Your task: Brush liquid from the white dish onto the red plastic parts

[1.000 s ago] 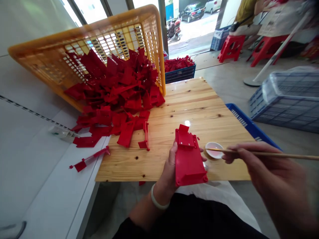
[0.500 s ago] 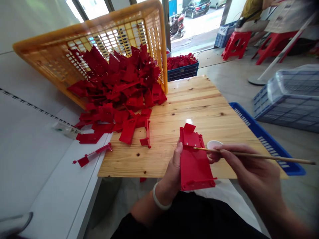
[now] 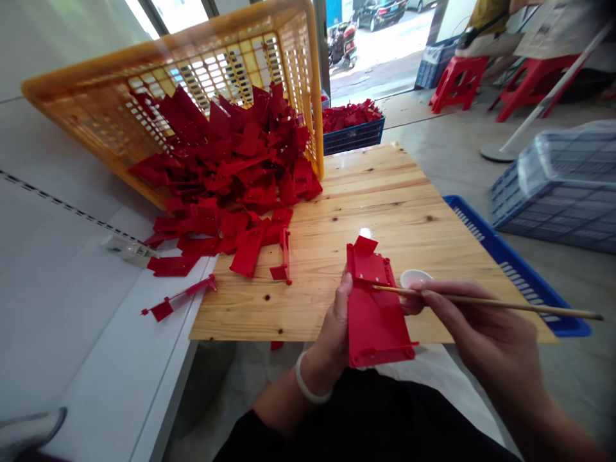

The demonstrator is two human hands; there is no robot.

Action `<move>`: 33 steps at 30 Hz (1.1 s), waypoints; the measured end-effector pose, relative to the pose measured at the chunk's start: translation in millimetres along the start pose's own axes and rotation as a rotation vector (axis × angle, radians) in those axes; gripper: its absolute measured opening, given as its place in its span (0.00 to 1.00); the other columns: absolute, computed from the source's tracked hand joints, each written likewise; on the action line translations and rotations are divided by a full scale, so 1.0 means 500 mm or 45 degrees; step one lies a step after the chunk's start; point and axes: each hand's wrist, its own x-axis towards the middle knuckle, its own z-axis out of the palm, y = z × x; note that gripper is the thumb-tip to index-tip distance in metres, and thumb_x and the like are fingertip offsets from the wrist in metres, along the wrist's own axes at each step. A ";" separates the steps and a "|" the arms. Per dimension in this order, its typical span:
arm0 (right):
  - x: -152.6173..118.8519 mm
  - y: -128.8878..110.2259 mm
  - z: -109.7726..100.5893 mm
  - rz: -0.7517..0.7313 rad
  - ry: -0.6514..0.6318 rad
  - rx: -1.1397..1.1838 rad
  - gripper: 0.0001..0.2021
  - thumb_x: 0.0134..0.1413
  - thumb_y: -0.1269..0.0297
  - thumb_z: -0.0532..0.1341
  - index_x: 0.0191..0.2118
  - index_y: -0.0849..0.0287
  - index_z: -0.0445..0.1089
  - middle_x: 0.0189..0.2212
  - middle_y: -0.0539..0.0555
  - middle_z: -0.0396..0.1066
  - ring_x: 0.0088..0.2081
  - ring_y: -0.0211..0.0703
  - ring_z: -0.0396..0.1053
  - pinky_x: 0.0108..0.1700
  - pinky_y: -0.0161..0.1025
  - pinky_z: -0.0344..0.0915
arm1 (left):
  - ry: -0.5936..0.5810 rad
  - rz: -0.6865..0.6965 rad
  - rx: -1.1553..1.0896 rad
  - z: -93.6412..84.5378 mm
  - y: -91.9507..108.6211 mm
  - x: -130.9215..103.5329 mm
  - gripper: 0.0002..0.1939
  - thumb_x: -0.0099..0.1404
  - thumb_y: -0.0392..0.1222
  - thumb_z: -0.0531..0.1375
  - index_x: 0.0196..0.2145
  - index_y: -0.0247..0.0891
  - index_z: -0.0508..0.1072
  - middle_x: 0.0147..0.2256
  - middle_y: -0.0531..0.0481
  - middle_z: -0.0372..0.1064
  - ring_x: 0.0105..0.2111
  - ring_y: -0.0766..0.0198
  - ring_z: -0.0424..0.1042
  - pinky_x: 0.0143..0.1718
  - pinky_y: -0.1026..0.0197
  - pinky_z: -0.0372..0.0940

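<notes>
My left hand is closed round the left edge of a flat red plastic part, held tilted over the table's front edge. A small flap stands up at the part's far end. My right hand pinches a thin wooden brush by its shaft. The brush's fine tip touches the part's surface, or hovers just over it, near the crosswise ridge. Behind the right fingers a small white dish sits on the table, partly covered by them.
A yellow crate lies on its side at the back left, spilling red plastic pieces onto the wooden table. A blue basket stands right of the table. Farther off are grey-blue crates, red stools and seated people.
The brush tip has shifted very slightly left along the red part, with my right hand following. My left hand and the part stay almost where they were.
</notes>
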 end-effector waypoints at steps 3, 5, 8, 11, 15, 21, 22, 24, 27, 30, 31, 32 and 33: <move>-0.006 0.000 0.006 0.008 0.015 0.000 0.05 0.71 0.58 0.68 0.46 0.50 0.80 0.33 0.50 0.81 0.35 0.44 0.80 0.41 0.40 0.80 | 0.037 0.078 0.016 0.006 0.001 -0.001 0.29 0.73 0.65 0.59 0.53 0.39 0.82 0.47 0.43 0.83 0.49 0.47 0.81 0.51 0.54 0.76; -0.006 0.002 0.007 -0.023 0.021 0.007 0.05 0.71 0.60 0.67 0.47 0.50 0.80 0.33 0.50 0.81 0.34 0.44 0.80 0.41 0.40 0.80 | 0.041 0.127 0.036 0.008 -0.002 0.000 0.31 0.72 0.66 0.61 0.55 0.37 0.81 0.47 0.41 0.83 0.50 0.46 0.81 0.53 0.53 0.75; -0.001 0.007 -0.001 -0.135 -0.011 0.014 0.06 0.71 0.63 0.67 0.49 0.48 0.81 0.36 0.50 0.82 0.35 0.45 0.81 0.39 0.40 0.80 | 0.053 0.159 0.102 0.005 -0.010 0.003 0.38 0.71 0.70 0.60 0.63 0.34 0.75 0.43 0.38 0.83 0.44 0.45 0.82 0.49 0.52 0.76; 0.008 0.012 -0.011 -0.251 -0.051 -0.046 0.09 0.71 0.65 0.66 0.51 0.47 0.81 0.42 0.51 0.83 0.37 0.48 0.82 0.37 0.42 0.81 | 0.081 0.212 0.163 -0.001 -0.020 0.008 0.41 0.74 0.68 0.59 0.71 0.35 0.65 0.41 0.40 0.83 0.37 0.51 0.82 0.45 0.53 0.76; 0.015 0.020 -0.014 -0.385 -0.123 -0.179 0.10 0.70 0.67 0.66 0.52 0.47 0.80 0.44 0.51 0.83 0.38 0.47 0.82 0.42 0.43 0.80 | 0.102 0.288 0.183 -0.004 -0.026 0.014 0.38 0.76 0.60 0.60 0.76 0.43 0.57 0.51 0.42 0.81 0.42 0.52 0.83 0.50 0.54 0.75; 0.011 0.031 -0.021 -0.465 -0.225 -0.316 0.13 0.71 0.70 0.65 0.56 0.48 0.77 0.46 0.52 0.83 0.44 0.48 0.82 0.49 0.44 0.78 | 0.124 0.337 0.198 -0.013 -0.029 0.023 0.36 0.76 0.60 0.61 0.74 0.43 0.63 0.55 0.42 0.80 0.57 0.49 0.78 0.60 0.54 0.70; 0.010 0.032 -0.023 -0.467 -0.226 -0.319 0.13 0.70 0.70 0.66 0.56 0.48 0.77 0.46 0.52 0.83 0.45 0.48 0.82 0.50 0.43 0.78 | 0.113 0.315 0.195 -0.013 -0.029 0.024 0.37 0.76 0.61 0.61 0.74 0.42 0.62 0.52 0.41 0.81 0.55 0.48 0.79 0.59 0.53 0.72; 0.009 0.031 -0.025 -0.463 -0.209 -0.312 0.14 0.70 0.70 0.66 0.56 0.47 0.77 0.48 0.51 0.83 0.46 0.47 0.82 0.52 0.42 0.78 | 0.093 0.293 0.193 -0.011 -0.026 0.025 0.39 0.75 0.62 0.60 0.75 0.41 0.60 0.49 0.41 0.82 0.52 0.48 0.81 0.56 0.52 0.74; 0.012 0.029 -0.026 -0.481 -0.206 -0.337 0.13 0.70 0.69 0.66 0.55 0.47 0.78 0.48 0.50 0.83 0.46 0.47 0.83 0.54 0.41 0.78 | 0.087 0.352 0.190 -0.003 -0.022 0.022 0.37 0.76 0.59 0.61 0.74 0.43 0.61 0.55 0.42 0.80 0.56 0.50 0.79 0.59 0.55 0.72; 0.015 0.034 -0.031 -0.522 -0.236 -0.398 0.12 0.70 0.68 0.66 0.54 0.47 0.79 0.48 0.50 0.83 0.46 0.47 0.83 0.51 0.40 0.79 | 0.100 0.384 0.226 0.001 -0.021 0.016 0.33 0.77 0.58 0.60 0.73 0.43 0.64 0.55 0.43 0.80 0.57 0.52 0.78 0.60 0.57 0.70; 0.014 0.037 -0.035 -0.518 -0.236 -0.401 0.12 0.70 0.68 0.66 0.54 0.47 0.79 0.48 0.51 0.83 0.46 0.48 0.83 0.51 0.41 0.79 | 0.093 0.364 0.241 -0.001 -0.021 0.018 0.34 0.77 0.59 0.60 0.73 0.42 0.64 0.52 0.43 0.81 0.54 0.51 0.80 0.58 0.56 0.71; 0.012 0.040 -0.040 -0.500 -0.224 -0.390 0.12 0.70 0.67 0.66 0.55 0.47 0.79 0.48 0.51 0.83 0.47 0.48 0.83 0.53 0.42 0.79 | 0.072 0.334 0.256 -0.004 -0.022 0.025 0.35 0.77 0.60 0.59 0.73 0.41 0.62 0.49 0.42 0.82 0.50 0.50 0.81 0.55 0.54 0.73; 0.010 0.042 -0.045 -0.462 -0.196 -0.370 0.12 0.70 0.67 0.66 0.55 0.47 0.79 0.49 0.50 0.83 0.47 0.49 0.83 0.55 0.43 0.78 | 0.044 0.308 0.262 -0.008 -0.022 0.038 0.36 0.77 0.60 0.58 0.74 0.41 0.61 0.46 0.42 0.82 0.46 0.49 0.82 0.52 0.53 0.74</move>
